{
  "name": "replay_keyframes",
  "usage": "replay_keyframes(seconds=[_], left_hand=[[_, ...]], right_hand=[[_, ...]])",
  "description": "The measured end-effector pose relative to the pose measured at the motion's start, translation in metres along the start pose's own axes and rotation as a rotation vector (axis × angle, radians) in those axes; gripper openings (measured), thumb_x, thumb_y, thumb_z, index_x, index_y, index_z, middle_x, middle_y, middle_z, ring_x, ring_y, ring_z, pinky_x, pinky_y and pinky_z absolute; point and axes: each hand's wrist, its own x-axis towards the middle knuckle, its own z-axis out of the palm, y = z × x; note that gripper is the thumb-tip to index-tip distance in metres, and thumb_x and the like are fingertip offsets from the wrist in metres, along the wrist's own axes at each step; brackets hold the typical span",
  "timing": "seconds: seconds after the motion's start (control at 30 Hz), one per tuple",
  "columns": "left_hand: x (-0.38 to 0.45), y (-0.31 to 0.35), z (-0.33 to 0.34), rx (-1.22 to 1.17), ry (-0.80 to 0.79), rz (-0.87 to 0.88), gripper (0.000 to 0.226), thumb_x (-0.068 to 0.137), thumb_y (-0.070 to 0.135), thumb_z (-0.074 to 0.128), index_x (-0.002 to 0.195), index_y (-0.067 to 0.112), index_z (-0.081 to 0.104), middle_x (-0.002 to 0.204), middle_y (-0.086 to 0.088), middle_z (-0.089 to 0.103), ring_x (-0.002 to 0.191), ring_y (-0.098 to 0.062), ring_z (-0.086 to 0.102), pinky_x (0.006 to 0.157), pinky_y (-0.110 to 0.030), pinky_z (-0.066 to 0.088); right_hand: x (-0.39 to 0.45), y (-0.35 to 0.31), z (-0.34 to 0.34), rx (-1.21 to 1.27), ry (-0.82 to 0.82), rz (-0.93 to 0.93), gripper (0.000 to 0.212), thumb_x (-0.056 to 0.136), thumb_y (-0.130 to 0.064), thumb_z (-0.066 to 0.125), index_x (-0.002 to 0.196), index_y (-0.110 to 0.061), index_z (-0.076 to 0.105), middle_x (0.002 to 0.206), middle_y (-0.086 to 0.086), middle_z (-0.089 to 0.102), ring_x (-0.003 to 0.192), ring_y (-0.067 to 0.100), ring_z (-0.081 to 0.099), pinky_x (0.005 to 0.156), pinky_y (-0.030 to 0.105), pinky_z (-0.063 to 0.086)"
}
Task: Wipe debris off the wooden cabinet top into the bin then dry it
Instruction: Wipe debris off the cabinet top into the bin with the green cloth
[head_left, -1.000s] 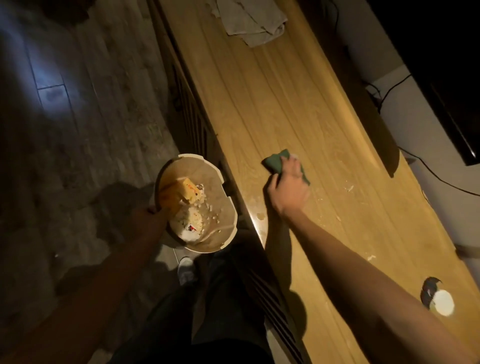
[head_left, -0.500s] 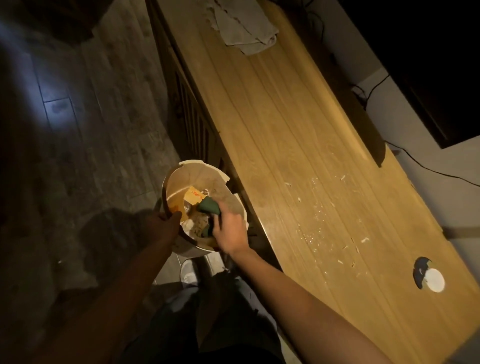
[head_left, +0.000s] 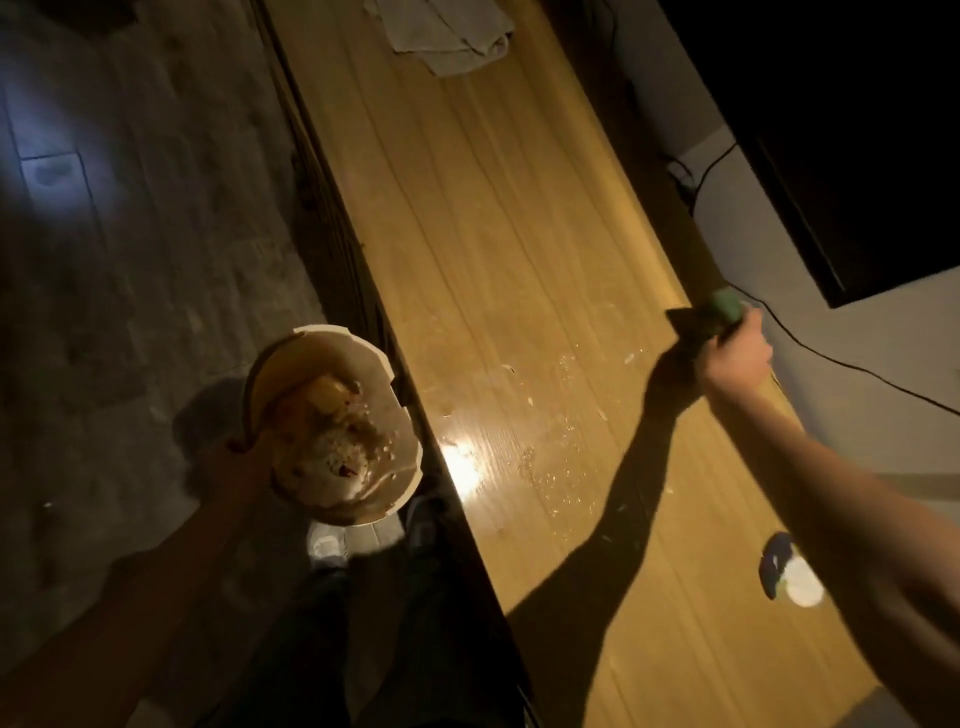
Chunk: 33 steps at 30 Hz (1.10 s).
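Observation:
A long wooden cabinet top (head_left: 509, 249) runs from the top of the view down to the lower right. Pale crumbs (head_left: 550, 462) lie scattered across its middle. My right hand (head_left: 735, 353) is at the cabinet's far edge, closed around a green cloth (head_left: 722, 306). My left hand (head_left: 234, 457) grips the rim of a round bin (head_left: 332, 421), held just off the cabinet's near edge. The bin has food scraps and crumbs inside. A grey towel (head_left: 447, 36) lies crumpled at the far end of the top.
A round cable hole (head_left: 789, 571) opens in the cabinet top near my right forearm. A dark screen (head_left: 841, 156) hangs on the wall behind, with black cables (head_left: 831, 358) trailing below. My legs and feet stand against the cabinet front on the tiled floor (head_left: 130, 260).
My right hand swept the green cloth from the top over the bin, then swung back across to the far edge of the cabinet. The bin stays in my left hand.

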Motion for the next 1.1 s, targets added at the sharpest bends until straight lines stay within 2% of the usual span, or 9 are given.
replay_keyframes(seconds=[0.1, 0.23, 0.47, 0.63, 0.7, 0.87, 0.93, 1.03, 1.1], left_hand=[[0.004, -0.006, 0.004, -0.015, 0.069, -0.044, 0.043, 0.087, 0.042, 0.075, 0.07, 0.005, 0.062, 0.068, -0.014, 0.057, 0.068, -0.029, 0.053, 0.066, -0.035, 0.041], [0.012, -0.006, 0.005, -0.04, 0.1, -0.086, 0.048, 0.087, 0.042, 0.075, 0.087, -0.005, 0.07, 0.09, -0.025, 0.069, 0.088, -0.036, 0.064, 0.084, -0.046, 0.053], [0.012, -0.01, 0.004, -0.052, 0.043, -0.105, 0.041, 0.089, 0.036, 0.073, 0.089, -0.005, 0.069, 0.094, -0.027, 0.069, 0.093, -0.039, 0.065, 0.091, -0.054, 0.054], [0.009, -0.01, 0.002, -0.04, 0.029, -0.09, 0.028, 0.085, 0.03, 0.077, 0.071, 0.012, 0.063, 0.069, -0.004, 0.061, 0.065, -0.018, 0.055, 0.057, -0.027, 0.04], [0.013, -0.012, 0.0, -0.019, 0.022, -0.079, 0.028, 0.084, 0.028, 0.078, 0.067, 0.014, 0.061, 0.072, -0.008, 0.064, 0.067, -0.021, 0.056, 0.062, -0.029, 0.041], [0.015, -0.015, -0.009, -0.066, -0.028, -0.077, 0.029, 0.079, 0.031, 0.083, 0.064, 0.023, 0.059, 0.065, 0.002, 0.062, 0.067, -0.022, 0.062, 0.064, -0.031, 0.049], [0.013, -0.012, -0.011, -0.088, -0.036, -0.074, 0.03, 0.076, 0.035, 0.084, 0.063, 0.022, 0.06, 0.063, 0.003, 0.062, 0.062, -0.018, 0.061, 0.054, -0.025, 0.042], [0.013, -0.01, -0.013, -0.075, -0.061, -0.092, 0.027, 0.078, 0.031, 0.083, 0.067, 0.02, 0.062, 0.066, 0.001, 0.063, 0.068, -0.018, 0.064, 0.05, -0.024, 0.04], [0.016, -0.01, -0.017, -0.091, -0.072, -0.108, 0.024, 0.08, 0.024, 0.083, 0.07, 0.016, 0.063, 0.071, -0.004, 0.065, 0.071, -0.022, 0.064, 0.054, -0.027, 0.044]], right_hand=[[0.039, 0.026, -0.005, -0.132, -0.049, 0.133, 0.048, 0.099, -0.003, 0.053, 0.145, -0.013, 0.044, 0.14, 0.024, 0.054, 0.127, 0.047, 0.054, 0.103, 0.057, 0.048], [0.038, 0.027, 0.014, -0.159, -0.089, 0.14, 0.05, 0.099, -0.008, 0.054, 0.148, -0.012, 0.042, 0.145, 0.022, 0.049, 0.133, 0.044, 0.048, 0.112, 0.058, 0.041], [-0.02, -0.015, 0.027, -0.26, -0.168, -0.114, 0.041, 0.105, -0.027, 0.046, 0.144, -0.016, 0.041, 0.138, 0.022, 0.054, 0.12, 0.045, 0.058, 0.102, 0.06, 0.049], [-0.107, -0.054, 0.07, -0.242, -0.142, -0.372, 0.048, 0.103, -0.031, 0.05, 0.148, -0.023, 0.038, 0.148, 0.011, 0.049, 0.101, 0.034, 0.068, 0.083, 0.045, 0.06], [-0.149, -0.074, 0.09, -0.24, -0.15, -0.469, 0.048, 0.102, -0.028, 0.051, 0.149, -0.026, 0.042, 0.153, 0.005, 0.043, 0.097, 0.025, 0.069, 0.074, 0.036, 0.061], [-0.266, -0.118, 0.129, -0.306, -0.238, -0.63, 0.053, 0.096, -0.021, 0.058, 0.147, -0.024, 0.043, 0.155, 0.006, 0.036, 0.111, 0.021, 0.063, 0.06, 0.03, 0.062], [-0.305, -0.128, 0.137, -0.296, -0.308, -0.699, 0.06, 0.092, -0.021, 0.065, 0.147, -0.024, 0.042, 0.149, 0.008, 0.046, 0.113, 0.025, 0.064, 0.063, 0.034, 0.062], [-0.349, -0.135, 0.151, -0.182, -0.597, -0.611, 0.063, 0.096, -0.019, 0.063, 0.151, -0.03, 0.036, 0.123, 0.007, 0.069, 0.106, 0.031, 0.07, 0.086, 0.046, 0.059], [-0.366, -0.132, 0.156, -0.101, -0.684, -0.591, 0.065, 0.097, -0.014, 0.063, 0.153, -0.032, 0.035, 0.128, 0.005, 0.068, 0.111, 0.029, 0.07, 0.097, 0.047, 0.056]])
